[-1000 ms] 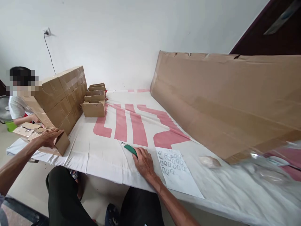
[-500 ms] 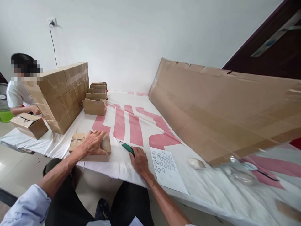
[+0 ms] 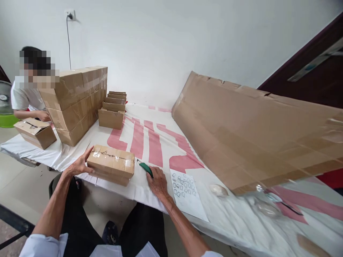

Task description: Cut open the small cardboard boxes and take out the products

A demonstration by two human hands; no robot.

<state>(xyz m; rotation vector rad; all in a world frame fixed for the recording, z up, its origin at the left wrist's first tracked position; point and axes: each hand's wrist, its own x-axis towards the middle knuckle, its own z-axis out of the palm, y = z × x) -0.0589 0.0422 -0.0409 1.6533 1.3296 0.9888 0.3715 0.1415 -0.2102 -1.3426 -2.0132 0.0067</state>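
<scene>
A small taped cardboard box lies near the table's front edge, its top seam ragged. My left hand grips its left end, thumb on the near side and fingers round the far corner. To the right of the box, my right hand rests low over the cloth, closed round a green utility knife. The blade end points up and left, apart from the box. A paper sheet with rows of small drawn shapes lies just right of that hand.
Stacked cardboard boxes stand at the left, with open boxes behind them. A person sits beyond, near another box. A large cardboard sheet leans at the right. Clear tape rolls lie before it.
My left hand has slid from the top of the box to its left end, and the box now sits slightly further right and turned. The right hand keeps its hold on the knife.
</scene>
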